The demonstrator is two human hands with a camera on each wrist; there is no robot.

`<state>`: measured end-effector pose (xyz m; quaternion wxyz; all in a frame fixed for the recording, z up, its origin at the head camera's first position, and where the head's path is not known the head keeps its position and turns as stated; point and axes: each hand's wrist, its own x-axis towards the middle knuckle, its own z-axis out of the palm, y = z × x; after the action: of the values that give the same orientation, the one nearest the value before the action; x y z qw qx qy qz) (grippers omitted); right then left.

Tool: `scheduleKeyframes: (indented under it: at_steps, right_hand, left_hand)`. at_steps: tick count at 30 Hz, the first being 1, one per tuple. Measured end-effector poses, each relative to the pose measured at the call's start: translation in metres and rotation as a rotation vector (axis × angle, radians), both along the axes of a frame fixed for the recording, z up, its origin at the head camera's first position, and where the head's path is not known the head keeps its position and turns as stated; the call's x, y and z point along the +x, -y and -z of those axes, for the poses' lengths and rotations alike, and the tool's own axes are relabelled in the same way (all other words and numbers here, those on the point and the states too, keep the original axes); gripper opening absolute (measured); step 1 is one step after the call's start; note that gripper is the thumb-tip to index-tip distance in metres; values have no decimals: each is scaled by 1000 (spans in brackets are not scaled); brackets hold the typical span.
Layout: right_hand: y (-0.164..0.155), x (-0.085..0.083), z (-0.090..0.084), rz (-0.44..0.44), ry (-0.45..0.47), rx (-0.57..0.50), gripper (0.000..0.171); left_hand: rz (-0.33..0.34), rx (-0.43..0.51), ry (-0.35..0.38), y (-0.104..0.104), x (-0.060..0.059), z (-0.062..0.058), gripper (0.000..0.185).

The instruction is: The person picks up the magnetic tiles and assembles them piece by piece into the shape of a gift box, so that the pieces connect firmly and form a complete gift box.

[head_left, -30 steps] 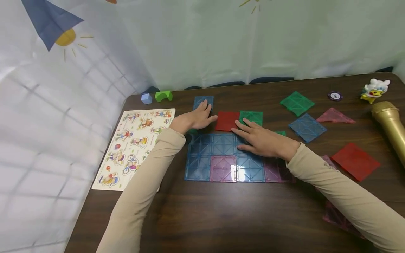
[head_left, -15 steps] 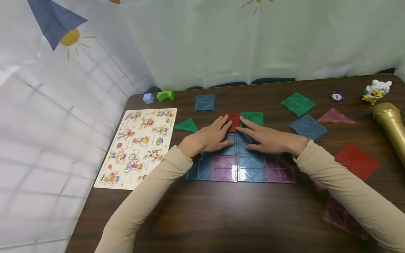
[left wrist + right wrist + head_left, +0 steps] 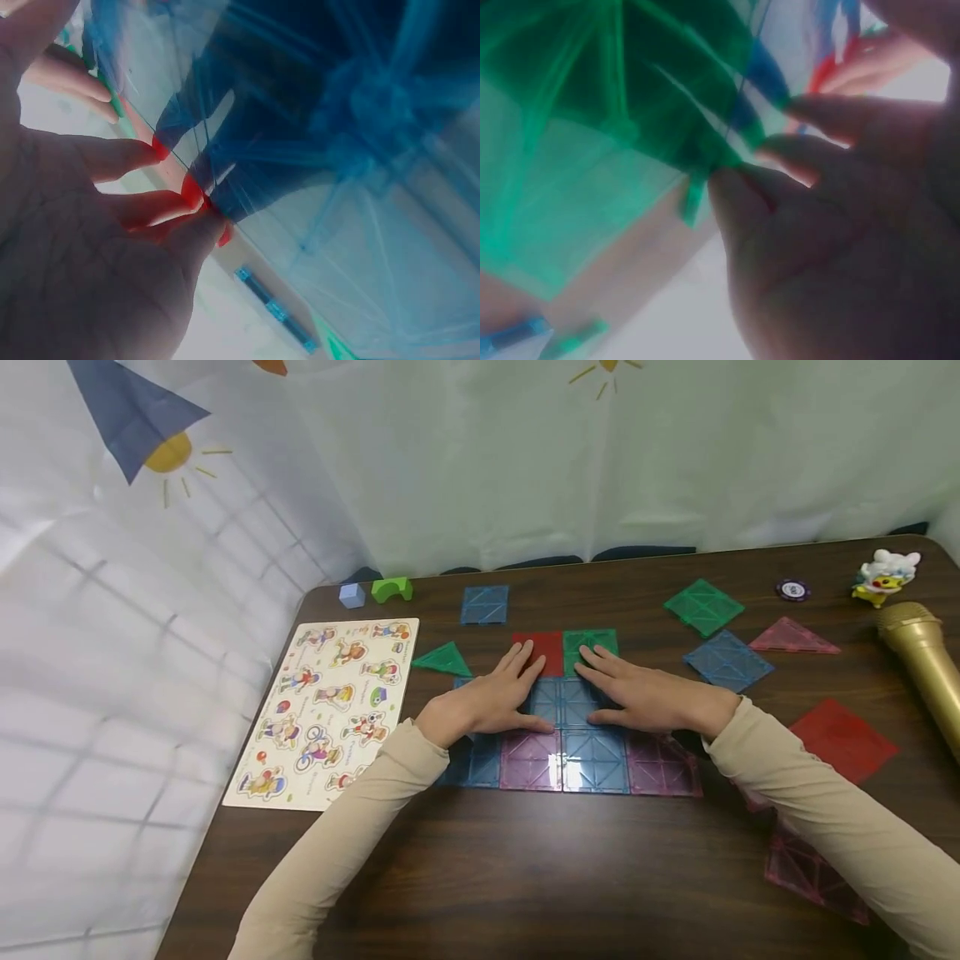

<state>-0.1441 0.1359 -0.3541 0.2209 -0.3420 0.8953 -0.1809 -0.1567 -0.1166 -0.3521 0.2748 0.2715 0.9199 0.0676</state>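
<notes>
Head view, from the left: a picture puzzle board (image 3: 326, 710) lies at the table (image 3: 525, 877) edge, with a green triangle tile (image 3: 444, 659) just beside it and a lone blue tile (image 3: 484, 604) farther back. The left hand (image 3: 491, 700) lies flat with fingers straight and slightly spread, fingertips on the red tile (image 3: 546, 648), palm on the joined blue and purple tiles (image 3: 592, 758). Beside it the right hand (image 3: 648, 697) lies flat as well, fingers straight, tips on the green tile (image 3: 588, 640) that touches the red one. Farther right sit loose tiles and a gold microphone (image 3: 924, 656).
</notes>
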Motion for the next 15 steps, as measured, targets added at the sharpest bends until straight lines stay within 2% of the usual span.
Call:
scheduleKeyframes:
  at_steps: [8,15]
  right_hand:
    - [3,-1,2,-29,5,5,83]
    - [5,1,1,-21,2,13,83]
  left_hand:
    - [-13,40,-38,2,0,2,112]
    - [-5,9,-61,-1,-3,5,113]
